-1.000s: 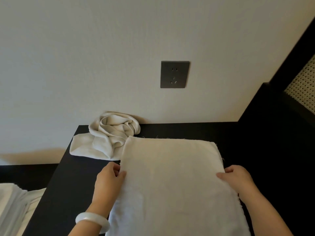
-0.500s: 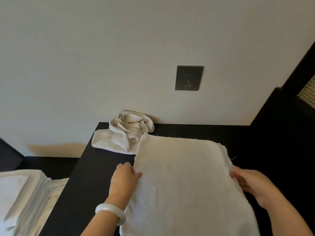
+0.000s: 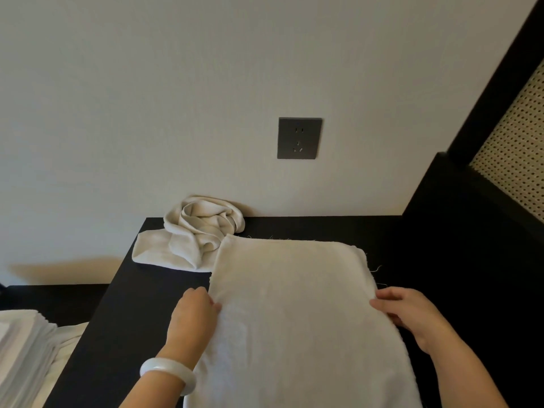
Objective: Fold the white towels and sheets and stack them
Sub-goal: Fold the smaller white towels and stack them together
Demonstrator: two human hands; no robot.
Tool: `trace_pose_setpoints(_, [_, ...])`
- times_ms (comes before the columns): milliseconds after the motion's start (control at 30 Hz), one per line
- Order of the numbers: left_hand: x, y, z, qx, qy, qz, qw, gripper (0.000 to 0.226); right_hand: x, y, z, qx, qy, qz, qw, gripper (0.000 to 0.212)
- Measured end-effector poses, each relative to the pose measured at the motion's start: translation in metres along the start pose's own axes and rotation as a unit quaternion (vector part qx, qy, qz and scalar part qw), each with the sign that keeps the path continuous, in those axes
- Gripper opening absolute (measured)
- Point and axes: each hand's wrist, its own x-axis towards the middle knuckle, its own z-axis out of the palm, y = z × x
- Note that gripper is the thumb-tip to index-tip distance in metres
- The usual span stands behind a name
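A folded white towel (image 3: pixel 294 313) lies flat on the black table (image 3: pixel 123 328), its far edge rounded by the fold. My left hand (image 3: pixel 192 315), with a white bangle on the wrist, grips the towel's left edge with the fingers tucked under it. My right hand (image 3: pixel 409 312) holds the right edge, thumb on top and fingers under the cloth. A crumpled white towel (image 3: pixel 194 234) sits at the table's far left corner against the wall. A stack of folded white linens (image 3: pixel 20 354) stands low at the left.
A grey wall socket (image 3: pixel 299 138) is on the wall above the table. A dark frame with a woven cane panel (image 3: pixel 518 148) rises at the right. The table's left edge drops off beside the stack.
The view swung right and back a little. Both hands stay on the towel's side edges, and my right fingers have slipped further under the right edge.
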Motion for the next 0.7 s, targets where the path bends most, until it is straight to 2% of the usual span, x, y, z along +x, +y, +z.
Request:
trace_pose_setpoints(133, [0.005, -0.004, -0.004, -0.030, -0.023, -0.018, 0.999, 0.017, 0.003, 0.004, 0.001, 0.029, 0.032, 0.008, 0.999, 0.006])
trace_pose_setpoints(400, [0.012, -0.011, -0.012, -0.147, -0.050, -0.067, 0.986, 0.018, 0.002, 0.002, 0.000, 0.092, 0.061, 0.025, 0.994, 0.008])
trace_pose_setpoints(567, [0.013, -0.015, -0.014, -0.194, -0.071, -0.088, 0.975, 0.020, 0.002, 0.002, 0.002, 0.129, 0.074, 0.018, 0.989, 0.021])
trace_pose_setpoints(700, [0.014, -0.019, -0.016, -0.215, -0.074, -0.104, 0.968, 0.020, 0.005, 0.006, 0.002, 0.115, 0.075, 0.019, 0.990, 0.008])
